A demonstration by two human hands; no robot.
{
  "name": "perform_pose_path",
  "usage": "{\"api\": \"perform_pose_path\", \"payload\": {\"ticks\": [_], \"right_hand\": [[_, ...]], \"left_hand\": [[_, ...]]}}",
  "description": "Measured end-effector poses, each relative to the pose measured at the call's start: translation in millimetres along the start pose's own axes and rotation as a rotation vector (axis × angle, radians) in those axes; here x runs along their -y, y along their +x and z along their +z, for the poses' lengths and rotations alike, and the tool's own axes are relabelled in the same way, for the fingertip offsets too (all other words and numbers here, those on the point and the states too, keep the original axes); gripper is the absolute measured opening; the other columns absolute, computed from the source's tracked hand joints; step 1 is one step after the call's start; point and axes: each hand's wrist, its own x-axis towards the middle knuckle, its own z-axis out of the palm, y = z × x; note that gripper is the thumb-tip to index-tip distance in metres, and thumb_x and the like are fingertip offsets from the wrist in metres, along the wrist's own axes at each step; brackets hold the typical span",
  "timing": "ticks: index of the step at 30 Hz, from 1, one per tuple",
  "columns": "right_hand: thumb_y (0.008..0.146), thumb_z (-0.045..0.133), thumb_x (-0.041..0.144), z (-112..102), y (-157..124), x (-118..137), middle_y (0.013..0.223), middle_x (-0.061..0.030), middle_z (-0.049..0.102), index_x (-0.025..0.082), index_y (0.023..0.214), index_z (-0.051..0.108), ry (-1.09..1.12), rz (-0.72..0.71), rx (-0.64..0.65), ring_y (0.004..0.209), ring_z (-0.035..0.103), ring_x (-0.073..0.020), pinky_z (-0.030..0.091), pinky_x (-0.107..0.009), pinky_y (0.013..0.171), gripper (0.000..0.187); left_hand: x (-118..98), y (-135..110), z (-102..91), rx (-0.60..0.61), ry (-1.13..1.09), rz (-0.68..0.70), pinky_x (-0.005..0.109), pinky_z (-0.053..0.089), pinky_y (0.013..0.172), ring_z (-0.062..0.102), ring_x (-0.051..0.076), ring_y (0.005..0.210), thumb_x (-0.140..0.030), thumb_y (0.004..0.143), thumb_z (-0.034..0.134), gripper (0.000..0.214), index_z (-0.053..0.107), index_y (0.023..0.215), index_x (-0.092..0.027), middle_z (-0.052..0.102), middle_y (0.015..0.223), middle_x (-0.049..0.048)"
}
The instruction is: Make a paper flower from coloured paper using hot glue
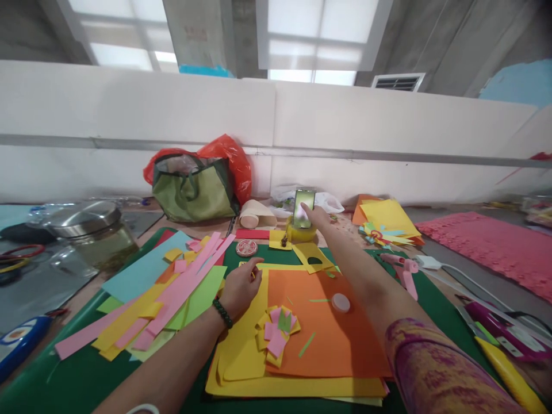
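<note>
My right hand (317, 218) reaches forward, a finger stretched out against the lit screen of a phone (305, 199). The phone stands upright in a yellow holder (301, 233). My left hand (242, 287) hovers at the left edge of the stacked yellow sheets (241, 356), its fingers curled in; what they hold, if anything, is hidden. Below my hands, a small flower-like cluster of folded pink and yellow paper (276, 336) with green bits lies on an orange sheet (332, 345). A round, pale lid (340, 302) rests on that sheet too.
Left are paper strips (185, 287), a glass jar (97, 236), scissors (19, 259) and a blue-handled tool (23, 345). A green bag (194, 187) stands behind. Right are a pink glue gun (403, 270), a white plug (426, 263) with its cable, a purple tool (502, 328) and a yellow cutter (509, 371).
</note>
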Motion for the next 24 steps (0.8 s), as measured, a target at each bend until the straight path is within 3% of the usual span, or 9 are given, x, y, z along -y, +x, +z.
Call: {"api": "perform_pose_path", "payload": {"ticks": [10, 13, 16, 20, 24], "right_hand": [[0.079, 0.039, 0.074, 3.7, 3.1, 7.0, 0.107, -0.0277, 0.066, 0.006, 0.114, 0.063, -0.013, 0.059, -0.029, 0.109, 0.058, -0.0412, 0.043, -0.048, 0.087, 0.08], [0.077, 0.048, 0.072, 2.1, -2.4, 6.7, 0.11, -0.0251, 0.066, 0.008, 0.113, 0.063, -0.02, 0.035, -0.037, 0.108, 0.059, -0.0402, 0.044, -0.046, 0.085, 0.075], [0.076, 0.058, 0.066, -0.4, -6.5, 2.6, 0.108, -0.0189, 0.068, 0.012, 0.108, 0.065, -0.019, -0.018, -0.033, 0.106, 0.061, -0.0351, 0.046, -0.043, 0.086, 0.064], [0.09, 0.056, 0.045, -5.2, -6.5, -8.7, 0.107, -0.0082, 0.065, 0.014, 0.108, 0.062, 0.018, -0.079, -0.001, 0.097, 0.063, -0.0208, 0.051, -0.041, 0.085, 0.037], [0.091, 0.057, 0.036, -9.0, -6.9, -20.4, 0.116, -0.0067, 0.06, 0.014, 0.117, 0.058, 0.095, -0.111, -0.009, 0.099, 0.061, -0.0218, 0.053, -0.04, 0.083, 0.034]], "left_hand": [[-0.3, -0.7, -1.0, 0.038, 0.02, -0.005, 0.025, 0.038, 0.059, 0.061, 0.016, 0.066, -0.016, 0.085, 0.048, 0.03, 0.063, 0.11, -0.019, 0.067, 0.072, 0.0014], [-0.3, -1.0, -1.3, 0.045, 0.02, -0.011, 0.025, 0.039, 0.059, 0.061, 0.016, 0.067, -0.018, 0.085, 0.047, 0.03, 0.063, 0.111, -0.019, 0.068, 0.072, 0.0014], [0.0, -0.9, -1.2, 0.049, 0.025, -0.008, 0.025, 0.039, 0.06, 0.062, 0.016, 0.068, -0.018, 0.085, 0.047, 0.03, 0.063, 0.111, -0.019, 0.067, 0.071, 0.0011], [-0.1, -0.7, -1.5, 0.053, 0.033, -0.008, 0.025, 0.039, 0.06, 0.062, 0.017, 0.068, -0.018, 0.085, 0.048, 0.03, 0.064, 0.11, -0.019, 0.068, 0.072, 0.0017], [-0.5, -0.9, -1.2, 0.056, 0.047, 0.0, 0.025, 0.038, 0.059, 0.062, 0.017, 0.069, -0.018, 0.086, 0.047, 0.029, 0.063, 0.111, -0.019, 0.068, 0.073, 0.002]]}}
